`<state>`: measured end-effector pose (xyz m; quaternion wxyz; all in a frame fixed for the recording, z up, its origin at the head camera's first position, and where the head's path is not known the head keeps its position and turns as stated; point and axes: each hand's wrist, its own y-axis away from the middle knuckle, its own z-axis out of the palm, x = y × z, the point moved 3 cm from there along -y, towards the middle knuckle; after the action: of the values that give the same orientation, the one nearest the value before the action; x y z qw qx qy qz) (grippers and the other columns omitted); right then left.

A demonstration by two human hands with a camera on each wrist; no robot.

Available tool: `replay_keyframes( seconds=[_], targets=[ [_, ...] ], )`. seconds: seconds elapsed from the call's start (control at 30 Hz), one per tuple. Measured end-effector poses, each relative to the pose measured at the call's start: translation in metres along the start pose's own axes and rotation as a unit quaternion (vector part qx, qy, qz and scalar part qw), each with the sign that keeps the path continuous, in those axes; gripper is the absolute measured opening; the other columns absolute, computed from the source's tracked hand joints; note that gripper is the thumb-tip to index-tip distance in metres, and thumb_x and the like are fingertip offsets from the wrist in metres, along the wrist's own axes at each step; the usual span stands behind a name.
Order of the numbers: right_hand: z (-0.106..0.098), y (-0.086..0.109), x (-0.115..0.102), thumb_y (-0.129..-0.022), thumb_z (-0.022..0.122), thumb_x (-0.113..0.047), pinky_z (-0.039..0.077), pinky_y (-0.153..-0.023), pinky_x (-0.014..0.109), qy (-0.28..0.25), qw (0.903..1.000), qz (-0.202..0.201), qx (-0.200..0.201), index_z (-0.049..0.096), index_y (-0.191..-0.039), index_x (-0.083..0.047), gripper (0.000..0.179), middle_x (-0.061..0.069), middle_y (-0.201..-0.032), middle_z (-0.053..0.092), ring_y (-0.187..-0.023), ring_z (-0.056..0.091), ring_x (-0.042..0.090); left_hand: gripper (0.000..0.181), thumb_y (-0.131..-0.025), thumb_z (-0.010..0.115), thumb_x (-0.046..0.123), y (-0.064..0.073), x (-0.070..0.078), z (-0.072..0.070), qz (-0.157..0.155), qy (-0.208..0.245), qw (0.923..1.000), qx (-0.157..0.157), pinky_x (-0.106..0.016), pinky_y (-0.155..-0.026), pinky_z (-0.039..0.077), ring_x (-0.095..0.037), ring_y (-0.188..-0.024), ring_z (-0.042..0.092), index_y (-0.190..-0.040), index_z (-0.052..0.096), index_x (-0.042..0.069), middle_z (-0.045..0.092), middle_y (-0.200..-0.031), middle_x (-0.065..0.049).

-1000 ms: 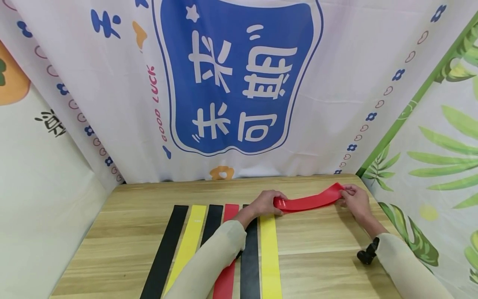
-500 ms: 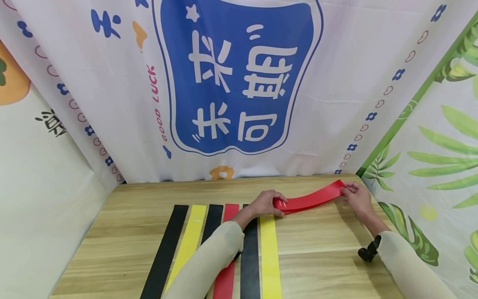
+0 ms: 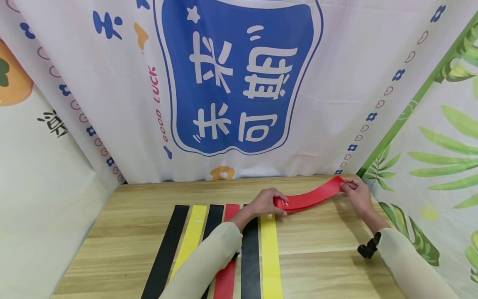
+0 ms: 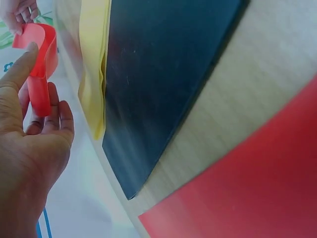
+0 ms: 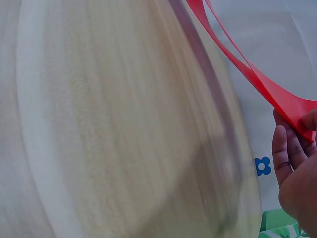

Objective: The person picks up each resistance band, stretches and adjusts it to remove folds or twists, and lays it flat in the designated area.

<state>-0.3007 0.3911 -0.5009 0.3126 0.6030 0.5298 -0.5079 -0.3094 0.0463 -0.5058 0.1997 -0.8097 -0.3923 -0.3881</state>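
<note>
A red elastic band (image 3: 310,199), a flat folded strip with small pale print near its left end, hangs slightly bowed between both hands above the back of the table. My left hand (image 3: 266,202) grips its left end, where the left wrist view shows the band (image 4: 39,94) looped between thumb and fingers. My right hand (image 3: 359,197) pinches the other end, raised a little higher. In the right wrist view the band's layers (image 5: 252,79) stand apart along part of its length, and the right fingers (image 5: 282,153) lie beneath its end.
Flat strips lie side by side on the wooden table (image 3: 317,257): a black strip (image 3: 166,253), a yellow strip (image 3: 190,236), another black, a red strip (image 3: 225,278), a black strip (image 3: 250,257) and a yellow strip (image 3: 271,257). The left forearm crosses several. A printed curtain (image 3: 336,104) hangs behind.
My right hand has risen slightly with its end of the red elastic band, which now bows more. The left hand keeps its grip almost in place; the strips on the table stay put.
</note>
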Motion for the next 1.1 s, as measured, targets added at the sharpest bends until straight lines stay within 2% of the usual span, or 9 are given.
replay_keyframes(
  seconds=[0.37, 0.5, 0.7, 0.9, 1.1],
  targets=[
    [-0.002, -0.006, -0.009, -0.106, 0.062, -0.005, 0.062, -0.068, 0.023, 0.001, 0.9999, -0.015, -0.003, 0.058, -0.125, 0.020, 0.032, -0.018, -0.084, 0.071, -0.071, 0.072, 0.003, 0.034, -0.086, 0.091, 0.023, 0.011, 0.007, -0.001, 0.011, 0.006, 0.9999, 0.003, -0.019, -0.081, 0.053, -0.009, -0.102, 0.056, -0.118, 0.081, 0.016, 0.068, -0.117, 0.001],
    [-0.002, -0.007, -0.014, -0.106, 0.061, -0.005, 0.063, -0.069, 0.024, 0.001, 0.9999, -0.010, -0.005, 0.057, -0.124, 0.019, 0.030, -0.020, -0.083, 0.070, -0.071, 0.071, 0.003, 0.026, -0.092, 0.085, 0.019, 0.017, 0.011, 0.000, 0.016, 0.019, 0.9996, 0.009, -0.018, -0.075, 0.052, -0.007, -0.095, 0.056, -0.117, 0.082, 0.015, 0.068, -0.112, 0.002],
    [-0.001, -0.009, -0.022, -0.107, 0.061, -0.008, 0.062, -0.070, 0.023, 0.003, 0.9999, -0.002, -0.012, 0.057, -0.127, 0.018, 0.033, -0.020, -0.085, 0.070, -0.072, 0.070, 0.001, 0.019, -0.100, 0.075, 0.012, 0.026, 0.018, 0.003, 0.020, 0.046, 0.9987, 0.006, -0.019, -0.074, 0.052, -0.006, -0.091, 0.057, -0.117, 0.083, 0.015, 0.069, -0.106, 0.005],
    [0.001, -0.011, -0.032, -0.108, 0.060, -0.011, 0.061, -0.070, 0.019, 0.005, 0.9997, -0.009, -0.022, 0.057, -0.131, 0.018, 0.037, -0.023, -0.086, 0.069, -0.073, 0.070, -0.001, 0.021, -0.097, 0.078, 0.012, 0.034, 0.025, 0.004, 0.020, 0.059, 0.9980, -0.007, -0.019, -0.076, 0.054, -0.006, -0.092, 0.058, -0.117, 0.082, 0.016, 0.070, -0.108, 0.005],
    [0.004, -0.015, -0.042, -0.108, 0.061, -0.010, 0.062, -0.073, 0.021, -0.002, 0.9994, -0.015, -0.032, 0.057, -0.131, 0.018, 0.037, -0.024, -0.087, 0.069, -0.075, 0.070, -0.001, 0.023, -0.095, 0.082, 0.016, 0.046, 0.030, 0.006, 0.017, 0.052, 0.9984, -0.016, -0.019, -0.072, 0.050, -0.006, -0.085, 0.056, -0.118, 0.082, 0.018, 0.072, -0.106, 0.009]
  ],
)
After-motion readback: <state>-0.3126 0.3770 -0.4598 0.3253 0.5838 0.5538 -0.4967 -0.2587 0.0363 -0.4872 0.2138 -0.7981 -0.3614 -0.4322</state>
